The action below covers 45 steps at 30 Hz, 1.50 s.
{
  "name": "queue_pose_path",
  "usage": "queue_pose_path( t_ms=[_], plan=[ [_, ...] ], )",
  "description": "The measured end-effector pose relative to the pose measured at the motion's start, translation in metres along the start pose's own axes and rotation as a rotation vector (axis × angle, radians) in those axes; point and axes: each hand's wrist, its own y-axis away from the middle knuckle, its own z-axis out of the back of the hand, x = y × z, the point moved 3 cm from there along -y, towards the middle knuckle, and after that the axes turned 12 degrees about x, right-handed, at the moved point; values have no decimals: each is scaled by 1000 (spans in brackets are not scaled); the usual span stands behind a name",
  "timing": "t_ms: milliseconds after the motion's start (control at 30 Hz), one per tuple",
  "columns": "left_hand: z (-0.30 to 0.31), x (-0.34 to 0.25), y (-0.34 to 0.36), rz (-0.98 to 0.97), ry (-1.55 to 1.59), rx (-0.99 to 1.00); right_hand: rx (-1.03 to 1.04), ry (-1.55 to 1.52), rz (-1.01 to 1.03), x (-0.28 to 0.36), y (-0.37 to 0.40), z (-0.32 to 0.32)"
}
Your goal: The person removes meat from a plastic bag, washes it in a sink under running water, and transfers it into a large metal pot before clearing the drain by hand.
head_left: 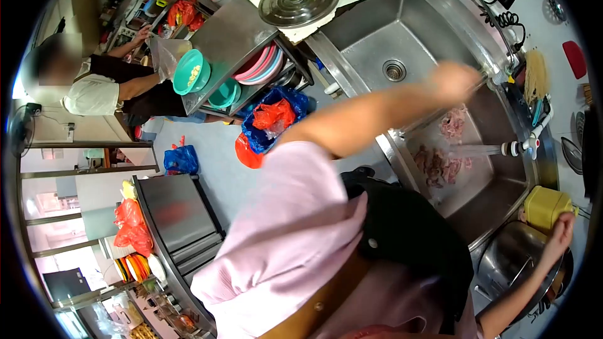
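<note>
My left hand (455, 81), smeared by motion, is above the divider between the two sink basins. Its fingers cannot be made out. My right hand (559, 235) is closed at the corner of a yellow plastic container (545, 207). Pieces of raw meat (440, 166) lie in the near basin (499, 191), where water runs from a white-ended faucet (514, 149). The other basin (370, 41) has a round drain at its bottom.
A large metal pot (512, 254) stands beside the sink below the yellow container. A glass lid (299, 0) lies on a white board. Behind me are a bin lined with blue plastic (292, 97) and a co-worker (94, 94) near a green bowl (190, 72).
</note>
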Motion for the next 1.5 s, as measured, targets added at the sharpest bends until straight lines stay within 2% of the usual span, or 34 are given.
queue_pose_path(
  t_ms=[33,67,100,133,167,200,233,267,300,367,400,500,533,567,600,633,667,700,733,800,867,900,1000,1067,1133,1167,1233,1267,1333,1367,1400,1433,1467,1500],
  plan=[
    [17,44,19,-100,14,-225,-78,-13,-121,-32,12,39],
    [28,96,37,110,-134,-198,-151,-26,-246,-63,31,75],
    [56,112,72,122,-242,-313,-232,439,-123,-68,46,103],
    [74,141,103,335,-34,-311,-302,900,20,-71,62,121],
    [85,166,140,318,96,-467,-291,916,-271,-93,83,139],
    [95,202,172,501,-98,-475,-277,921,-563,-120,111,159],
    [102,229,203,531,-242,-492,-6,1280,-811,-170,137,182],
    [106,243,232,749,-318,-461,297,1622,-1051,-221,165,201],
    [105,269,258,867,-295,-444,303,1625,-1052,-249,192,209],
    [83,363,327,1043,-223,-357,209,851,-868,-286,236,209],
    [78,380,342,1100,-174,-287,214,853,-879,-265,233,198],
    [41,404,393,1344,-78,99,-216,923,-1094,-145,180,145],
    [29,432,416,1391,-145,193,-240,891,-636,-137,169,139],
    [25,438,421,1479,-72,196,-290,851,-592,-96,140,109],
    [21,452,410,1435,-346,325,-242,754,-396,-83,123,91],
    [28,422,372,1191,-579,291,-160,753,-317,-113,120,86],
    [30,387,334,1096,-472,-56,-113,738,-459,-45,82,26],
    [23,359,290,841,-311,-208,-87,641,-508,-37,66,-11],
    [21,330,250,602,-134,-350,30,473,-361,-25,48,-50],
    [-1,214,154,236,67,-383,279,97,-442,-52,33,-117],
    [-39,129,82,-29,176,-291,483,63,-499,-132,35,-190],
    [-65,94,53,-57,227,-127,580,64,-557,-156,37,-222],
    [-172,67,-19,58,449,351,708,-291,-1134,-249,72,-319],
    [-269,131,-45,318,515,548,561,-509,-1347,-294,106,-373],
    [-308,141,-49,1060,656,598,669,-840,-1457,-286,123,-406],
    [-332,167,-44,1076,641,608,676,-861,-1467,-286,128,-436],
    [-398,226,-22,949,619,1203,-367,-1131,-1416,-301,130,-489],
    [-406,224,-28,956,614,1206,-367,-1138,-1421,-309,118,-503],
    [-428,209,-42,1299,1229,689,-445,-958,-1181,-335,83,-514],
    [-445,219,-54,1335,1053,412,-449,-960,-1183,-344,73,-518],
    [-472,241,-63,1335,1049,415,-301,-648,-1026,-347,57,-513],
    [-497,274,-75,1088,818,318,-153,-342,-854,-348,42,-510],
    [-511,295,-90,837,590,220,-154,-344,-851,-360,39,-525],
    [-521,307,-99,836,586,220,-125,-106,-808,-372,42,-549]
  ],
)
